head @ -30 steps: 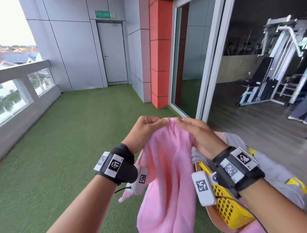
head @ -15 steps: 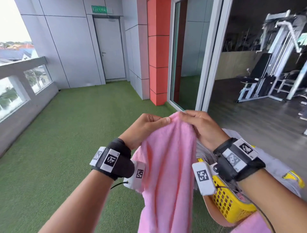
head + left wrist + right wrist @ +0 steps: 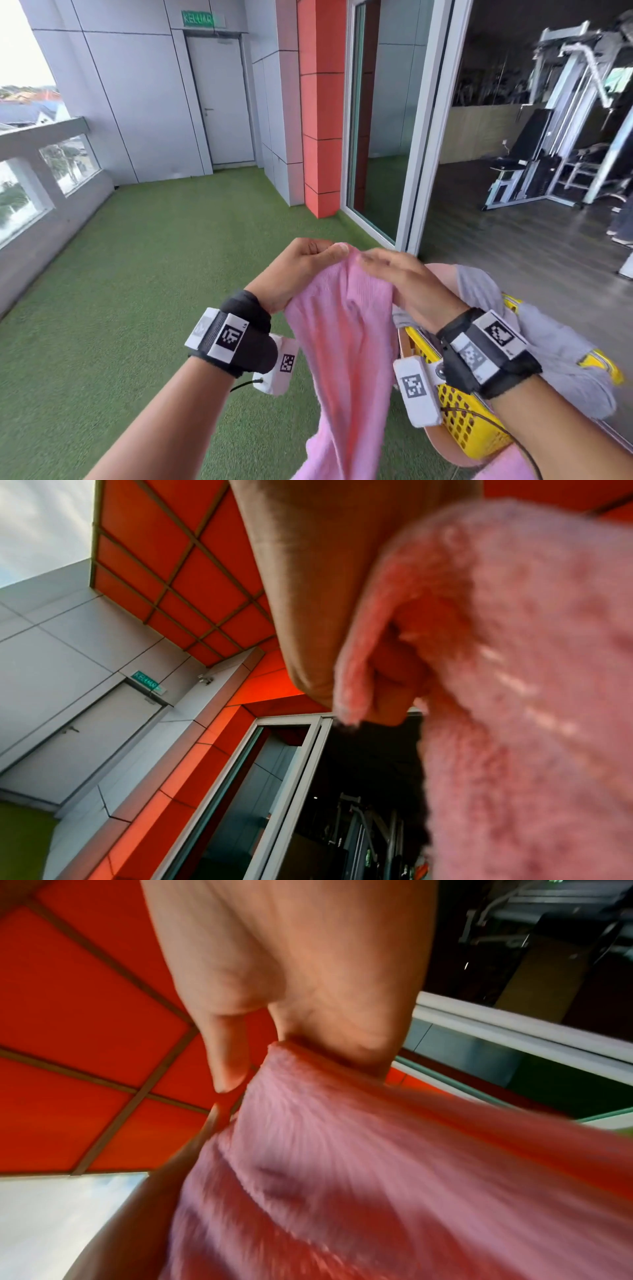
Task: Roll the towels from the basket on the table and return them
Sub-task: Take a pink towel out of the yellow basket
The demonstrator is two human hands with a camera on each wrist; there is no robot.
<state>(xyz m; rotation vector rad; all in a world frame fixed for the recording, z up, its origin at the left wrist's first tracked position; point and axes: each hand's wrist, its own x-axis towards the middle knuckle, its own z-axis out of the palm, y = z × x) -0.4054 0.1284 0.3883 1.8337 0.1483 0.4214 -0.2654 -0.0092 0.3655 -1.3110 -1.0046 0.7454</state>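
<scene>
A pink towel (image 3: 349, 349) hangs in the air in front of me, held by its top edge. My left hand (image 3: 301, 263) grips the towel's upper left part with curled fingers and thumb; the left wrist view shows the pink towel (image 3: 514, 669) bunched against the palm. My right hand (image 3: 394, 274) pinches the upper right part, and the right wrist view shows the pink towel (image 3: 342, 1137) caught between thumb and fingers. A yellow perforated basket (image 3: 459, 421) sits at the lower right on a round table (image 3: 442, 445), with a grey towel (image 3: 555, 346) draped over it.
Green artificial turf (image 3: 137, 291) covers the balcony floor. A red pillar (image 3: 320, 102) and a sliding glass door (image 3: 387, 120) stand ahead. Gym machines (image 3: 565, 120) fill the room on the right. A low wall with windows (image 3: 41, 178) runs along the left.
Both hands have stayed on the towel's top edge; the right hand has shifted slightly along it, and my head view has tilted a little upward.
</scene>
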